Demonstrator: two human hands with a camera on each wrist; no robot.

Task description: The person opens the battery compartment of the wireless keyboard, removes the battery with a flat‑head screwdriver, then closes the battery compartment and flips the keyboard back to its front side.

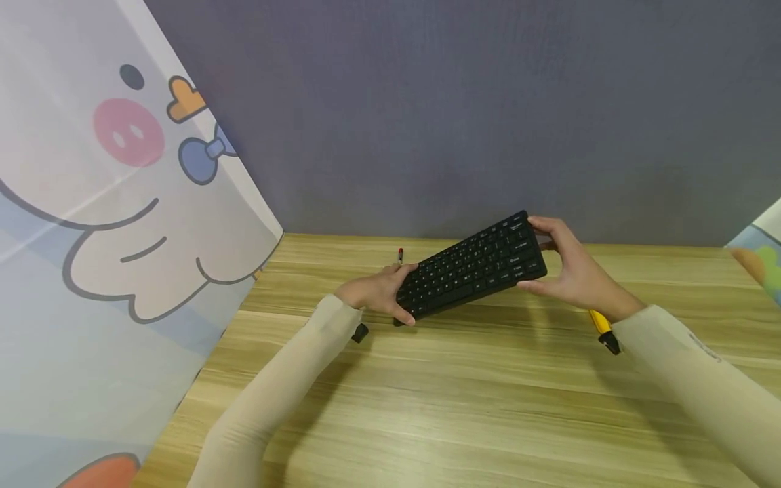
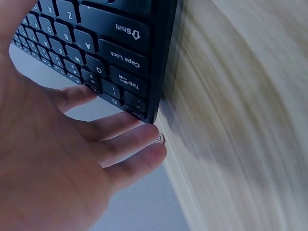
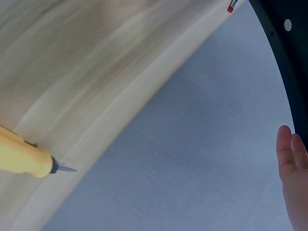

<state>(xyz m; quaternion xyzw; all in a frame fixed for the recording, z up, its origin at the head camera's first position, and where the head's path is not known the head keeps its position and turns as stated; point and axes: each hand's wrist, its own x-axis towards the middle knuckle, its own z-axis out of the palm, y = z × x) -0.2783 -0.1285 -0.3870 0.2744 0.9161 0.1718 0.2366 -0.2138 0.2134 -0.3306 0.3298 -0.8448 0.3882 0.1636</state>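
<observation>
A black computer keyboard (image 1: 470,264) is held between my two hands with its keys facing me. It slants, its right end raised higher than its left. My left hand (image 1: 381,291) grips the left end; in the left wrist view its fingers (image 2: 130,166) lie along the far edge near the Tab and Esc keys. At the right end, my right hand (image 1: 564,261) pinches the keyboard, thumb at the near corner and fingers at the far corner. The right wrist view catches only the dark underside (image 3: 284,53) and a few fingertips (image 3: 285,144).
A yellow tool (image 1: 601,322) with a black end lies by my right sleeve; its thin metal tip (image 3: 66,169) shows in the right wrist view. Behind the keyboard is a small red-tipped item (image 1: 400,255). A small black object (image 1: 360,332) lies by my left wrist. A grey panel (image 1: 488,122) borders the table.
</observation>
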